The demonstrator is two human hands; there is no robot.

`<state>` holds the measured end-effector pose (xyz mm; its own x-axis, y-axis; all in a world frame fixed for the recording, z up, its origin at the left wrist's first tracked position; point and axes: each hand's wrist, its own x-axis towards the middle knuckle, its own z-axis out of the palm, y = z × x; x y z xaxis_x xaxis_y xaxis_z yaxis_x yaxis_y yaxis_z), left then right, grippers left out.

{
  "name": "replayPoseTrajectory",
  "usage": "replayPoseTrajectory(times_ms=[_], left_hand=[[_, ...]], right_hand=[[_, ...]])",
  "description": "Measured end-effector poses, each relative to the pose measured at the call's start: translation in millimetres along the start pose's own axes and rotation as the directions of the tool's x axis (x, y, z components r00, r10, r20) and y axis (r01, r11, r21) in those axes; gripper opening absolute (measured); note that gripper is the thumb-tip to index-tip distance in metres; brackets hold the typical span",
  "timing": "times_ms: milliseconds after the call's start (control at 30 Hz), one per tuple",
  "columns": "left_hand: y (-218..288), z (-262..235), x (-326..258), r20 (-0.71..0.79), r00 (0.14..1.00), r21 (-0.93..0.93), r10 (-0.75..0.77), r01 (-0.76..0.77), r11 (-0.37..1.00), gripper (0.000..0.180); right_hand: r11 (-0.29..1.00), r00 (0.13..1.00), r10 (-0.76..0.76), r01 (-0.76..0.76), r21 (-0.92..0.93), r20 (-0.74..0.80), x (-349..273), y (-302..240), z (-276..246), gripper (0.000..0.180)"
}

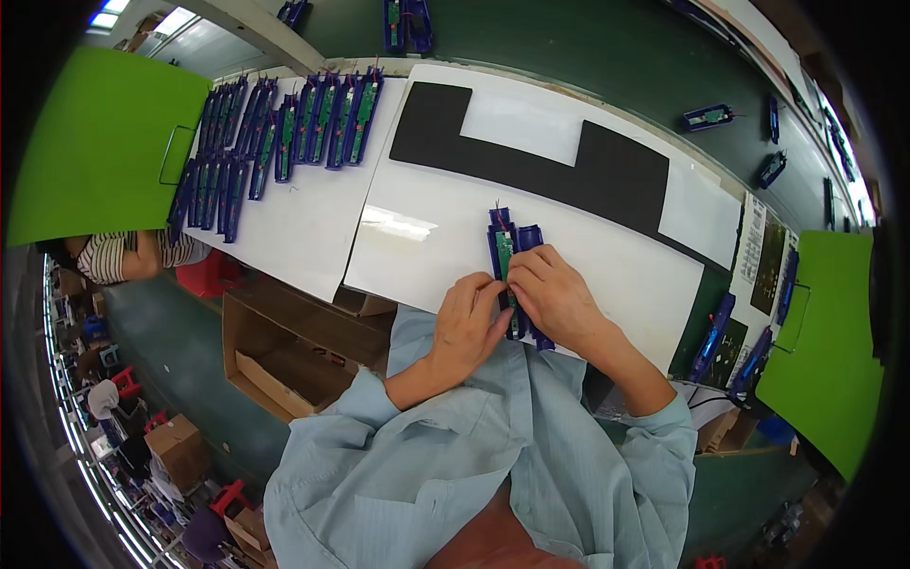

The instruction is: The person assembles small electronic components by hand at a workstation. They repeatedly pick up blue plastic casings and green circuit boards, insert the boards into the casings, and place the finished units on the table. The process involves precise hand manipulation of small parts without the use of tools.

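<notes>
A long blue plastic housing with a green circuit board (505, 245) in it lies on the white worktop in front of me, thin wires poking out at its far end. Close against its right side is a second blue shell piece (531, 235), partly under my fingers. My left hand (468, 315) grips the left edge of the housing, fingers bent and thumb near its lower part. From the other side my right hand (555, 296) pinches at the middle of the board, its fingertips meeting those of the left. Whatever small part lies between the fingertips is hidden.
Rows of similar blue housings with boards (322, 119) cover the worktop at left. A black mat (531, 171) lies beyond my hands. Blue shells (713, 337) rest at right. Green panels (104, 142) flank the bench; a cardboard box (284, 365) stands below. Another person's arm (142, 256) shows at left.
</notes>
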<state>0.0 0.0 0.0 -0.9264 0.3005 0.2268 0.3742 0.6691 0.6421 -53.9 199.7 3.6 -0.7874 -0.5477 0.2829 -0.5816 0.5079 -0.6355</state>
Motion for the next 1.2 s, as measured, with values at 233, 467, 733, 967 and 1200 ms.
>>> replayPoseTrajectory(times_ms=[233, 467, 733, 967, 1200], left_hand=[[-1, 2, 9, 0.027, 1.0, -0.053, -0.014, 0.016, 0.998, 0.03], [-9, 1, 10, 0.025, 0.999, -0.108, 0.041, -0.038, 0.993, 0.025], [-5, -6, -11, 0.014, 0.983, -0.109, 0.182, -0.179, 0.978, 0.044], [-28, 8, -26, 0.062, 0.929, 0.0, 0.364, -0.365, 0.931, 0.049], [-31, 10, -26, 0.065, 0.926, 0.001, 0.371, -0.372, 0.928, 0.048]], right_hand=[[0.999, 0.998, 0.053, -0.053, -0.001, -0.015, -3, -8, 3, 0.016], [0.999, 1.0, 0.022, -0.022, -0.049, 0.01, 0, -10, 6, 0.015], [0.987, 0.989, 0.141, -0.144, 0.071, 0.039, 5, -10, -5, 0.008], [0.958, 0.958, 0.228, -0.252, 0.137, 0.172, 13, -4, -11, 0.006], [0.956, 0.924, 0.221, -0.269, 0.119, 0.312, 28, 5, -18, 0.007]])
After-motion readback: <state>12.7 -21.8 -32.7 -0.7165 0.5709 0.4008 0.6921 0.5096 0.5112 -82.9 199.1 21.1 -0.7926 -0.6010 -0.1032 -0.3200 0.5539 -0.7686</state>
